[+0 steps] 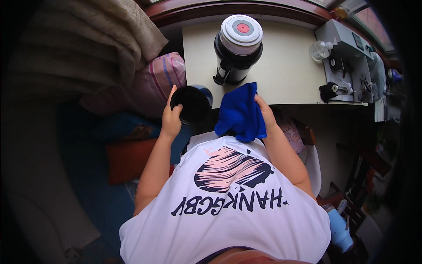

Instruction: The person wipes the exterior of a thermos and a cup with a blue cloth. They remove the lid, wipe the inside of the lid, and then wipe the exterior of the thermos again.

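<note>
My left hand [172,120] grips a black cup [191,105] by its rim, thumb inside, its dark opening turned up towards me. The cup looks like a flask's cap, but I cannot tell for sure. A blue cloth [240,114] hangs folded from my right hand [266,112], in front of the table's near edge. Beyond both hands, a vacuum flask [234,71] stands upright on the pale table [286,66]. Its white stopper [242,34] has a red button in the middle, and a black handle sits at its side.
At the table's right end stands a grey machine [346,36] with a spool of black thread [329,91] and a clear pump bottle [319,51]. A striped pink cushion [166,74] and a beige curtain [108,36] are at the left. A light-blue tumbler [339,231] is low on the right.
</note>
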### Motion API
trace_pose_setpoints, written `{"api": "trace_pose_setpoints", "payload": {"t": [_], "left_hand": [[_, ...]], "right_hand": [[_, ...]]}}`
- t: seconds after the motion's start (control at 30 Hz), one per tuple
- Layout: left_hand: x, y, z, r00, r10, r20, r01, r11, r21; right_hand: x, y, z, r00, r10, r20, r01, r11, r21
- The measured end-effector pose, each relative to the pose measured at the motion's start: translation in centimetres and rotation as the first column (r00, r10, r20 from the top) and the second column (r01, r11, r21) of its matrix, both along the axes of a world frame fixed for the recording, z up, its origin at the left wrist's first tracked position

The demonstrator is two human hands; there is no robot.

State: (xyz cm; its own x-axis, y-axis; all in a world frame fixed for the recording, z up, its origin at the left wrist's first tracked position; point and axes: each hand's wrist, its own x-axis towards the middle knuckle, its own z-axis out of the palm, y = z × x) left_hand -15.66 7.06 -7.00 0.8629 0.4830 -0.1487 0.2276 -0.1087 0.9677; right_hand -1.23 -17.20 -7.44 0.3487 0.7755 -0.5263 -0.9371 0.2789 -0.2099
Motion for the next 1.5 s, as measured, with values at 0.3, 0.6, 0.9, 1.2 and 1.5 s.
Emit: {"api": "trace_pose_setpoints", "payload": {"t": [0.3,0.6,0.9,1.2,1.5], "left_hand": [[4.3,1.7,-9.3,0.955,0.135,-0.263,-0.091,0.980,0.176],[5.3,4.1,-13.5,0.972,0.090,-0.219,-0.033,0.967,0.252],[9.2,-2.7,-0.5,0.978,-0.126,0.167,0.123,0.992,0.027],[10.3,-6.4,0.5,0.932,-0.333,0.145,0.341,0.940,-0.031],[8.8,-8.8,-0.8,0.940,-0.258,0.225,0.339,0.788,-0.514]], "right_hand": [[0.2,-2.1,-0.1,0.977,-0.159,0.141,0.178,0.974,-0.139],[0.1,-2.7,0.1,0.956,-0.232,0.182,0.254,0.962,-0.105],[1.2,-2.0,0.9,0.923,-0.283,0.261,0.306,0.951,-0.051],[1.1,-0.4,5.3,0.659,-0.425,0.620,0.562,0.827,-0.030],[1.3,3.9,5.9,-0.528,0.370,0.764,0.611,0.790,0.040]]}}
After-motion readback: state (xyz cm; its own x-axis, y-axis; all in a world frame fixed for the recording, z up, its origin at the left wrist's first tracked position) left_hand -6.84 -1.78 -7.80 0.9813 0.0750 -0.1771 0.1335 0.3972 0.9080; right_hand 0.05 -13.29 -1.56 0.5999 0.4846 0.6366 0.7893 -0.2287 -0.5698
